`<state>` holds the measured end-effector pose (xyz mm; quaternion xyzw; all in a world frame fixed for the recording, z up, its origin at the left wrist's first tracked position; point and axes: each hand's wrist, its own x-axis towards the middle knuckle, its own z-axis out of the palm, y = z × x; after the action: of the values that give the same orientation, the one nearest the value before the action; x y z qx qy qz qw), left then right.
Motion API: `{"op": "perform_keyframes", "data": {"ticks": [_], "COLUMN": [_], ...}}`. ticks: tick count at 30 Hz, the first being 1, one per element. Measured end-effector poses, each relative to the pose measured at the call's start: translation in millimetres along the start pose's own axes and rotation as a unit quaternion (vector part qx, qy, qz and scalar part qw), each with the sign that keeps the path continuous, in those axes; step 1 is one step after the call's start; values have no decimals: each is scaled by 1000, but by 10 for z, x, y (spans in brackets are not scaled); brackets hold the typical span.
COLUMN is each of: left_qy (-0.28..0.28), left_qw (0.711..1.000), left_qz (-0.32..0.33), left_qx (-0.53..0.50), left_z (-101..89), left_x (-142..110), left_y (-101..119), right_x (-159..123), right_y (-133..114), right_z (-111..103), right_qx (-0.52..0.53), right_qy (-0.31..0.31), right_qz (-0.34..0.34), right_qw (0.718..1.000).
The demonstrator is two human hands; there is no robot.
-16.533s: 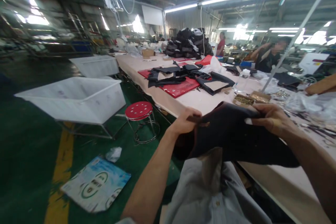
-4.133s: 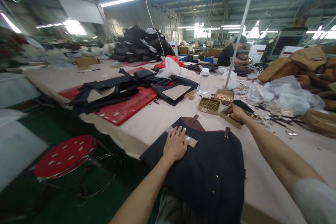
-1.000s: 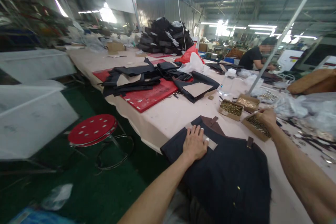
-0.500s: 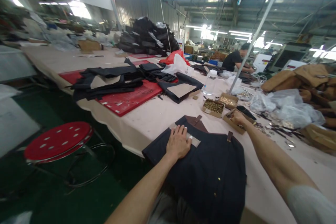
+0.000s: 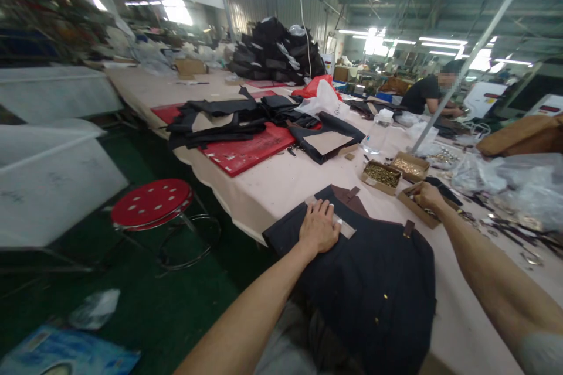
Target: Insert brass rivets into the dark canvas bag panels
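Note:
A dark navy fabric piece [image 5: 373, 269] with brown trim lies over the table's near edge and hangs down in front of me. My left hand [image 5: 319, 227] rests flat on it with fingers stretched out, partly covering a pale strip [image 5: 349, 230]. A small brown tab [image 5: 409, 228] sits at the fabric's upper right edge, and two tiny brass-coloured dots show lower down. Inside a small cardboard box [image 5: 417, 209], my right hand [image 5: 431, 196] has its fingers drawn together; what they hold, if anything, is hidden.
Two more boxes of small metal parts, one brass-coloured [image 5: 382, 176] and one paler [image 5: 410, 166], stand beyond. A clear bottle [image 5: 378, 133], a slanted pole [image 5: 475, 58] and a red board [image 5: 246, 149] with dark fabric are farther off. A red stool [image 5: 152, 204] stands left. One person works across.
The view has turned left, so things appear farther right and more floor shows. My left hand stays flat on the fabric, and my right hand is still in the box.

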<state>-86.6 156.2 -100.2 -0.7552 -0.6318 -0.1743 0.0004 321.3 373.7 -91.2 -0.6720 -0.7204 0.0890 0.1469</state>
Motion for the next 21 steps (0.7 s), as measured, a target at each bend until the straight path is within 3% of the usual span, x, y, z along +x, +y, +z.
{"op": "perform_keyframes", "data": {"ticks": [3, 5, 8, 12, 14, 17, 21], "left_qy": [-3, -3, -3, -5, -3, 0, -7], "left_qw": [1000, 1000, 1000, 1000, 1000, 1000, 1000], "left_qz": [-3, -3, -2, -5, -6, -10, -8], "left_qx": [-6, -9, -11, -8, -7, -5, -11], "left_z": [22, 35, 47, 47, 41, 25, 9], "left_x": [-15, -17, -14, -20, -31, -46, -46], "left_y": [-5, -11, -18, -15, -13, -16, -40], "right_x": [35, 41, -30, -231, -310, -346, -290], "right_y": [121, 28, -463, -1394, -1734, -1963, -1959], "right_z": [-19, -27, 62, 410, 616, 868, 1012], "right_qx": [-41, -24, 59, 149, 148, 137, 130], "right_qy": [19, 64, 81, -6, -25, -32, -44], "right_qz": [10, -5, -78, -125, -156, -198, -229], "right_qw": [999, 998, 992, 981, 976, 970, 964]}}
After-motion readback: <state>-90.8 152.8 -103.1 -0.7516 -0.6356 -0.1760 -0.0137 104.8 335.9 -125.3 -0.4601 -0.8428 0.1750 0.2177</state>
